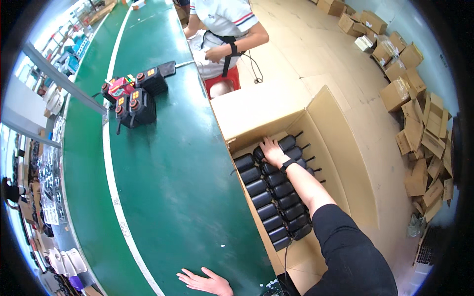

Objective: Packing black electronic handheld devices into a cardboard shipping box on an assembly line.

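My right hand [270, 151] reaches down into an open cardboard box [340, 153], its fingers bent over a rounded black device [258, 153] at the far end of the packed rows. Several similar black devices [267, 211] lie side by side there, some with short stubs sticking out to the right. The grip's underside is hidden. Palm down on the green table [173, 197], my left hand [206, 282] rests with its fingers spread, holding nothing.
Black devices with orange knobs [142, 106] and a red one [121, 87] stand on the table's far part. A metal post [66, 79] rises beside them. Across the table edge sits a co-worker [224, 29]. Cardboard boxes [419, 128] pile up along the right wall.
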The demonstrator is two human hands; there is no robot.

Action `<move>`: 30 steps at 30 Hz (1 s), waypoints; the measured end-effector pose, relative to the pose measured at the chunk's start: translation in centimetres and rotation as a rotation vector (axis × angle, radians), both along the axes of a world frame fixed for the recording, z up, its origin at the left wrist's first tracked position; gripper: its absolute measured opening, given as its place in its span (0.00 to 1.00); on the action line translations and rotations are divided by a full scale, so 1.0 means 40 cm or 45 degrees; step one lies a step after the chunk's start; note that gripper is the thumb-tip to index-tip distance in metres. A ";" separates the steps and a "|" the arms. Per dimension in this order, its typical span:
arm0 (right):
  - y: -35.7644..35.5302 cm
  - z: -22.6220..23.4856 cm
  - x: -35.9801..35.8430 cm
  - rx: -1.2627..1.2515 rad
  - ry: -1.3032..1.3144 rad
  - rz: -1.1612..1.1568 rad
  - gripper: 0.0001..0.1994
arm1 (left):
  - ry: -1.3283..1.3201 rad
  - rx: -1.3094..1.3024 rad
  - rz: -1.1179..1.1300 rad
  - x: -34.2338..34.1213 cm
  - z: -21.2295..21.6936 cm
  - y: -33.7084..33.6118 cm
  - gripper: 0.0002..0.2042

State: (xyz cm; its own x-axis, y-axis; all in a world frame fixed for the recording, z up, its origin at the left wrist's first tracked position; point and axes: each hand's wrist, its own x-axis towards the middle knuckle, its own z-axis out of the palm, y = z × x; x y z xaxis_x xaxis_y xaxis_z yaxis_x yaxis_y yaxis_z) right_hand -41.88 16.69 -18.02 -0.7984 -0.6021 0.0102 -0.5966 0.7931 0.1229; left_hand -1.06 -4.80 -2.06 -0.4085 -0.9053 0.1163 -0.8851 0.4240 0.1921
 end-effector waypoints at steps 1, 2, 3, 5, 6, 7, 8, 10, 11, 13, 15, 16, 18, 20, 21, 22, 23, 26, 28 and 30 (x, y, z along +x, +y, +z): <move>-0.004 -0.005 0.001 -0.063 -0.144 -0.134 0.37 | 0.016 -0.004 0.000 -0.016 0.023 0.005 0.29; -0.007 -0.009 0.004 -0.127 -0.289 -0.267 0.38 | -0.038 0.023 -0.061 -0.026 0.059 0.010 0.29; -0.024 -0.003 0.017 -0.147 -0.220 -0.203 0.37 | -0.094 0.036 -0.112 -0.037 0.083 0.007 0.29; -0.022 0.001 0.035 -0.228 -0.136 -0.082 0.35 | -0.093 0.049 -0.112 -0.025 0.074 0.001 0.29; -0.005 0.015 0.034 -0.276 -0.154 -0.015 0.31 | -0.097 0.043 -0.124 -0.026 0.074 0.002 0.29; 0.016 0.014 0.034 -0.320 -0.200 0.008 0.30 | -0.086 0.044 -0.123 -0.027 0.073 0.004 0.29; 0.034 0.013 0.026 -0.365 -0.246 0.032 0.28 | -0.066 0.054 -0.112 -0.031 0.071 0.007 0.29; 0.038 0.026 0.016 -0.330 -0.402 -0.025 0.28 | -0.042 0.052 -0.094 -0.031 0.070 0.003 0.29; 0.034 0.031 0.023 -0.282 -0.436 -0.068 0.30 | -0.050 0.058 -0.090 -0.029 0.072 0.002 0.29; 0.018 0.047 0.028 -0.138 -0.521 -0.186 0.33 | -0.039 0.059 -0.080 -0.031 0.079 0.003 0.29; 0.018 0.066 0.046 -0.156 -0.336 -0.183 0.33 | -0.058 0.081 -0.086 -0.035 0.096 0.011 0.29; 0.022 0.066 0.058 -0.196 -0.200 -0.194 0.33 | -0.029 0.079 -0.085 -0.035 0.095 0.016 0.29; -0.010 0.099 0.103 -0.479 -0.075 -0.169 0.31 | -0.077 0.097 -0.074 -0.026 0.083 0.017 0.29; -0.057 0.182 0.144 -0.848 -0.111 -0.027 0.28 | -0.068 0.081 -0.056 -0.027 0.077 0.014 0.30; -0.081 0.230 0.150 -0.881 -0.100 0.045 0.28 | -0.094 0.073 -0.047 -0.025 0.079 0.012 0.30; -0.107 0.274 0.153 -0.911 -0.090 0.118 0.28 | -0.121 0.066 -0.037 -0.029 0.081 0.009 0.30; -0.132 0.332 0.146 -0.946 -0.049 0.176 0.28 | -0.111 0.073 -0.029 -0.039 0.095 0.007 0.30; -0.247 0.480 0.078 -1.168 0.010 0.172 0.28 | -0.123 0.118 -0.020 -0.042 0.112 -0.005 0.31; -0.359 0.587 0.020 -1.233 0.027 0.270 0.31 | -0.118 0.083 -0.017 -0.034 0.106 -0.014 0.31; -0.461 0.641 -0.008 -1.251 0.050 0.381 0.32 | -0.087 0.080 -0.011 -0.020 0.092 -0.014 0.31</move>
